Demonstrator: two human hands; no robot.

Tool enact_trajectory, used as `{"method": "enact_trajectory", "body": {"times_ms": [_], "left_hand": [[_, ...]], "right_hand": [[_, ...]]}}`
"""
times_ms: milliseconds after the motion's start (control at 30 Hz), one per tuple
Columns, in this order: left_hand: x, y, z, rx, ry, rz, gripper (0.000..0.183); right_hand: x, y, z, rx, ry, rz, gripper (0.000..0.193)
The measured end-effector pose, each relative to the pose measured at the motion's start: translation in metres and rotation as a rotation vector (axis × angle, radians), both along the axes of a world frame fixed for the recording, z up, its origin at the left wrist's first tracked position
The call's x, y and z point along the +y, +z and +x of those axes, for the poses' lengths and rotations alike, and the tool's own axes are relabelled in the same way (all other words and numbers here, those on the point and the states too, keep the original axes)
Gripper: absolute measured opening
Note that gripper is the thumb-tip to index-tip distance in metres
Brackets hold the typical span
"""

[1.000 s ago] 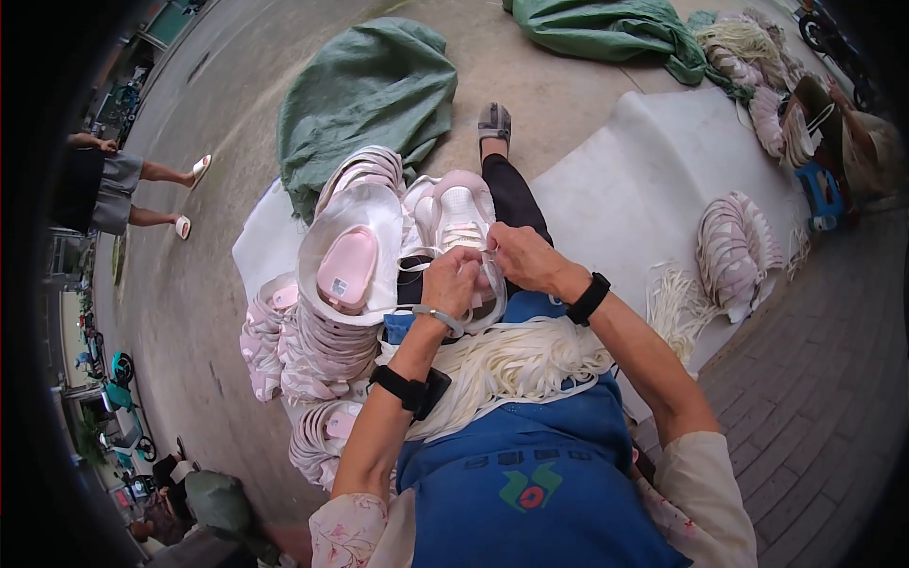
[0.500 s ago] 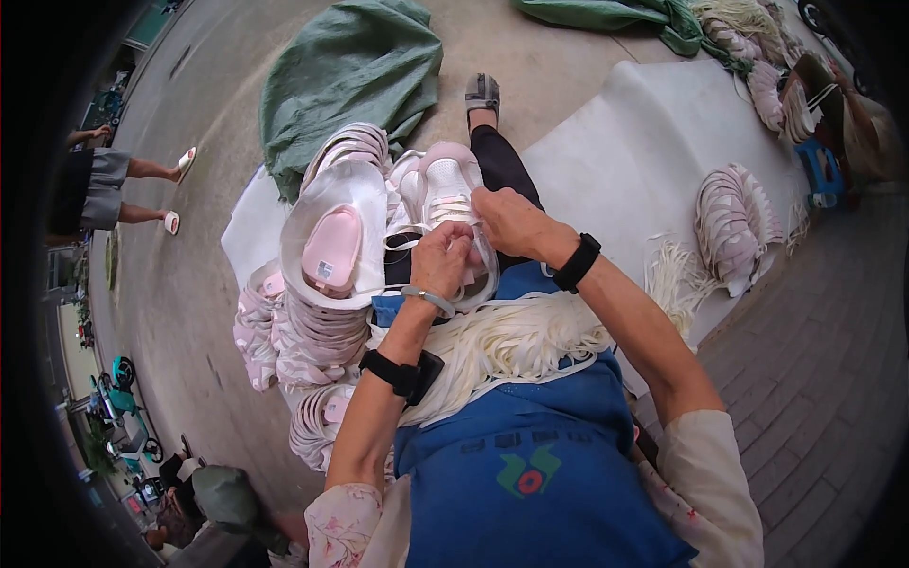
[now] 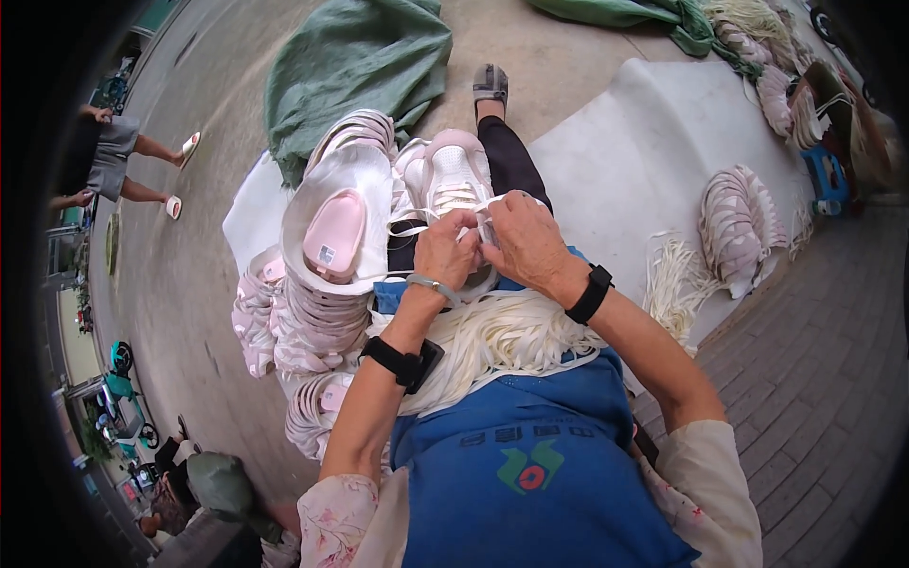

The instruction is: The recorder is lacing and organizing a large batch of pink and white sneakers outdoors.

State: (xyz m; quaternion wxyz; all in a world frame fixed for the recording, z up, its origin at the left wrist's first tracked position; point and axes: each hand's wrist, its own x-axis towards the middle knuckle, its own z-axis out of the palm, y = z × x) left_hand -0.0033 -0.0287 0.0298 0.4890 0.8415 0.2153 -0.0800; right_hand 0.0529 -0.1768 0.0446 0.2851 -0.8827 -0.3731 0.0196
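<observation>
Outdoor pavement, white sheet [image 3: 653,161] spread across centre frame, green cloth [image 3: 355,66] at top. Left hand [image 3: 445,251] and right hand [image 3: 525,237] meet mid-frame over a pink-white sneaker [image 3: 454,175] on the lap, fingers of both pinched together on a white lace [image 3: 417,227] at the shoe's eyelets. Bundle of white laces [image 3: 502,336] lies across the blue apron [image 3: 511,464]. Stack of pink shoe uppers [image 3: 327,284] left of the hands. To do it well, I'd judge: keep the lace flat, feed the tip straight, pull both ends even.
</observation>
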Motion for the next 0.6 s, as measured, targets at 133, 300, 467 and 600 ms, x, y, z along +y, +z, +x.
{"method": "enact_trajectory", "body": {"times_ms": [133, 300, 467, 600], "left_hand": [[-0.010, 0.011, 0.004, -0.032, 0.000, 0.062, 0.016], [-0.014, 0.004, 0.004, -0.142, -0.078, 0.433, 0.016], [-0.016, 0.007, 0.003, -0.119, -0.136, 0.589, 0.014], [-0.015, 0.017, -0.009, -0.163, -0.161, 0.560, 0.012]], "right_hand": [[0.005, -0.008, -0.003, -0.057, 0.002, -0.171, 0.028], [0.009, -0.016, -0.002, -0.025, 0.054, -0.194, 0.026], [0.006, -0.016, -0.001, 0.077, 0.029, -0.056, 0.026], [0.003, -0.014, 0.006, 0.180, 0.013, 0.059, 0.030]]}}
